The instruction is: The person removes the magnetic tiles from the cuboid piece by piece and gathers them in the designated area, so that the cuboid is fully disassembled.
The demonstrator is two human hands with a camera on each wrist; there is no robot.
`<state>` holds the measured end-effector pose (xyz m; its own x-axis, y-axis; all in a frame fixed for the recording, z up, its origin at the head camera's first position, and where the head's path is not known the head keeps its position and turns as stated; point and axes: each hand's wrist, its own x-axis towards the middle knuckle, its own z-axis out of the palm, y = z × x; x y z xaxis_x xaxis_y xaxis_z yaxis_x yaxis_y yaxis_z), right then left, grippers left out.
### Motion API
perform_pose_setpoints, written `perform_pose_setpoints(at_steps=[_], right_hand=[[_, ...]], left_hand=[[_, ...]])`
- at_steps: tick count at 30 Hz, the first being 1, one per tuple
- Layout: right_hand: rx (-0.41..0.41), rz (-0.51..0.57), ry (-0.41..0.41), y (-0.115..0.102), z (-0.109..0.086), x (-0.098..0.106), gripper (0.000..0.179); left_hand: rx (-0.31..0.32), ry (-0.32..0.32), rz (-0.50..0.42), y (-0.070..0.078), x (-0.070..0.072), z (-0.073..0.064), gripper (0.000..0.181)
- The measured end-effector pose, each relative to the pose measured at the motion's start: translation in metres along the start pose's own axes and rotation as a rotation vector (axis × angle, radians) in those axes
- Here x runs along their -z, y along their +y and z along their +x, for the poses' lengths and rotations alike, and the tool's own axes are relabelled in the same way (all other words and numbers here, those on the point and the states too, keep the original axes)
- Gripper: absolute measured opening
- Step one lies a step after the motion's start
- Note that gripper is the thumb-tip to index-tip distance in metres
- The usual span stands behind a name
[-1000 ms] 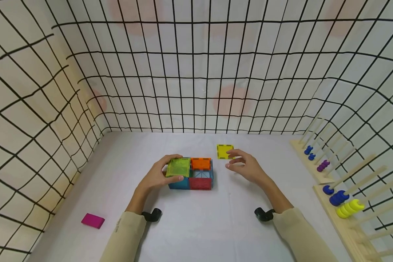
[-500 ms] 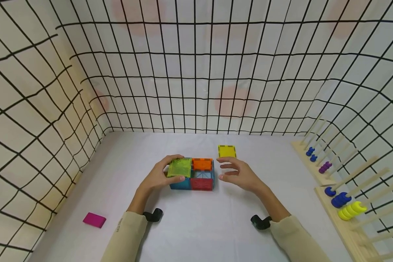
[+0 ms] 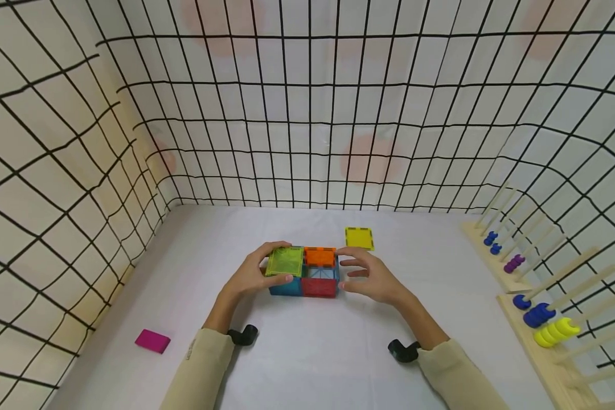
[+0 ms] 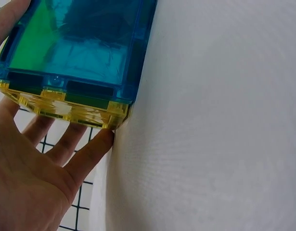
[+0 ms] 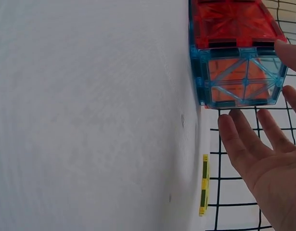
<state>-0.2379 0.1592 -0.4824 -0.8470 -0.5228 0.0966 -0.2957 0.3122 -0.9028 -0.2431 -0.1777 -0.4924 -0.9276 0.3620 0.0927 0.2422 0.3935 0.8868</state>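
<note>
In the head view, a box of translucent magnetic tiles [image 3: 319, 287] sits mid-table. Its left half has a yellow-green tile [image 3: 285, 262] on top; the right half is uncovered, with an orange tile [image 3: 320, 257] at the back. My left hand [image 3: 250, 272] grips the left half, thumb in front and fingers behind. The left wrist view shows a blue tile [image 4: 90, 53] and fingers at the yellow end tile [image 4: 66, 108]. My right hand [image 3: 381, 279] is spread around the right end, thumb and fingertips close to the light blue end tile [image 5: 241, 79].
A loose yellow square tile [image 3: 359, 238] lies behind the right hand. A magenta block [image 3: 152, 341] lies at the front left. Wooden peg boards [image 3: 530, 336] with blue, purple and yellow beads stand along the right. Black grid netting [image 3: 307, 119] surrounds the table.
My right hand has moved left and nearer, from beside the loose yellow tile to the box's right end. My left hand keeps its hold on the left half.
</note>
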Motion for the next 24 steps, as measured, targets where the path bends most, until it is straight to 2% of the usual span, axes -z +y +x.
perform_pose_setpoints(at_steps=[10, 24], right_hand=[[0.038, 0.004, -0.027, 0.0029, 0.0030, -0.0042, 0.071], [-0.036, -0.027, -0.006, 0.0001, 0.0063, -0.0030, 0.073]], left_hand=[[-0.009, 0.001, -0.022, 0.0017, 0.0003, -0.0010, 0.070], [-0.010, -0.002, -0.005, -0.0005, -0.0003, -0.0015, 0.070]])
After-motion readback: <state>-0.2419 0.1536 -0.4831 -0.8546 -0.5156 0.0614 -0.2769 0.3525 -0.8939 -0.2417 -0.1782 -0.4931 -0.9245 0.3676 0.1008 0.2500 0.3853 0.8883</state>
